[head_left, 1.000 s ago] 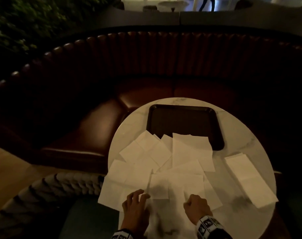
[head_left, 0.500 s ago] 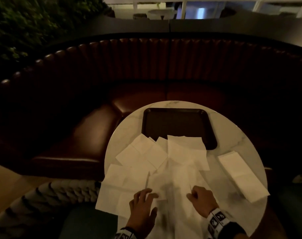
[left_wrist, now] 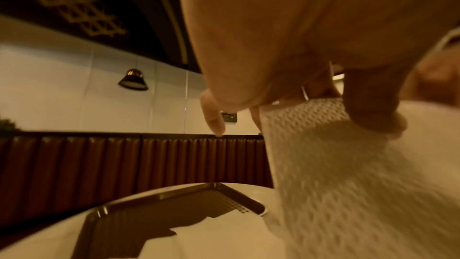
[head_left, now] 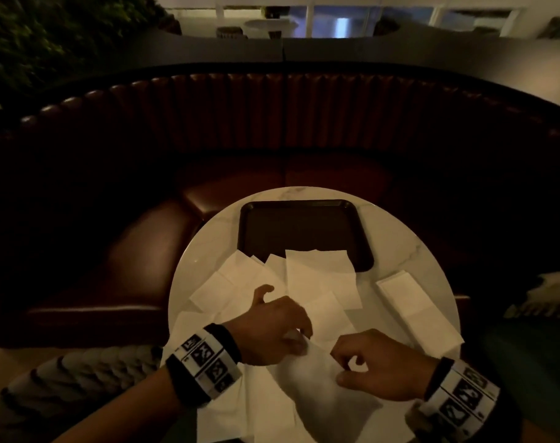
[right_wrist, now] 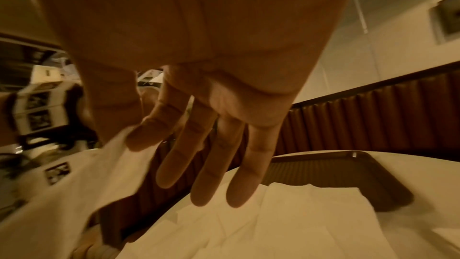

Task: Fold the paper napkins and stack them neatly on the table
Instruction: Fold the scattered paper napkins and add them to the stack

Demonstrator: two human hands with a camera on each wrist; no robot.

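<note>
Many unfolded white paper napkins (head_left: 317,276) lie overlapping on the round marble table (head_left: 208,251). A folded stack of napkins (head_left: 413,311) sits at the right side. One napkin (head_left: 317,378) hangs lifted above the pile near the front edge. My left hand (head_left: 299,338) pinches its top left part, and my right hand (head_left: 339,362) pinches its right edge. In the left wrist view the thumb and fingers of my left hand (left_wrist: 348,109) clamp the embossed napkin (left_wrist: 336,164). In the right wrist view my right hand (right_wrist: 129,135) nips a napkin (right_wrist: 74,174) corner, with its other fingers straight.
A dark rectangular tray (head_left: 304,231) stands on the far half of the table, its near edge covered by napkins. A curved brown leather bench (head_left: 272,123) wraps round the table. A patterned cushion (head_left: 80,372) lies at the near left.
Both hands were low on the napkins at the table's front edge. They have risen and come together, lifting one napkin off the pile between them.
</note>
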